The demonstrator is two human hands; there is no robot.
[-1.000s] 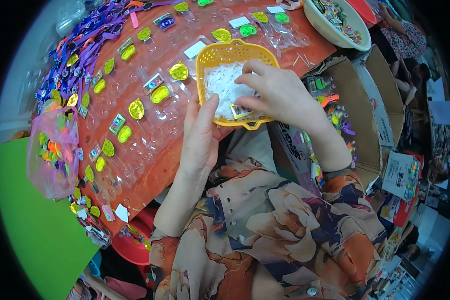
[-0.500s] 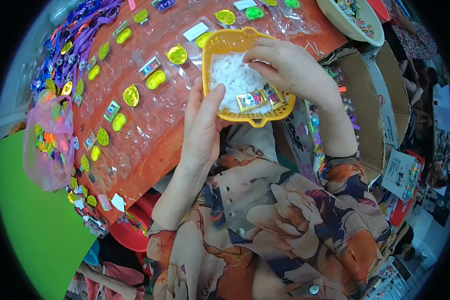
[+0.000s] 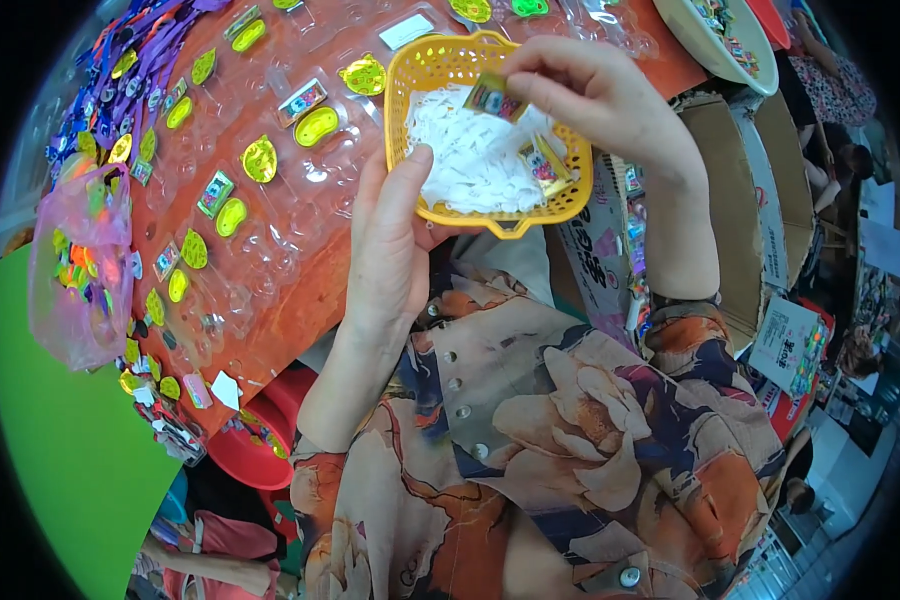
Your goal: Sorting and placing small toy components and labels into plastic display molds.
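Partly, the right hand (image 3: 598, 98) hides the gold packet (image 3: 492, 98) it pinches.

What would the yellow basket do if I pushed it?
The yellow basket would probably flex a little: its walls are full of holes. It may tip: the left hand holds one side. Its loose white pieces could spill from the open top.

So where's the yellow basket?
Upper middle of the head view: the left hand holds the yellow basket by its left side, near the red table's edge.
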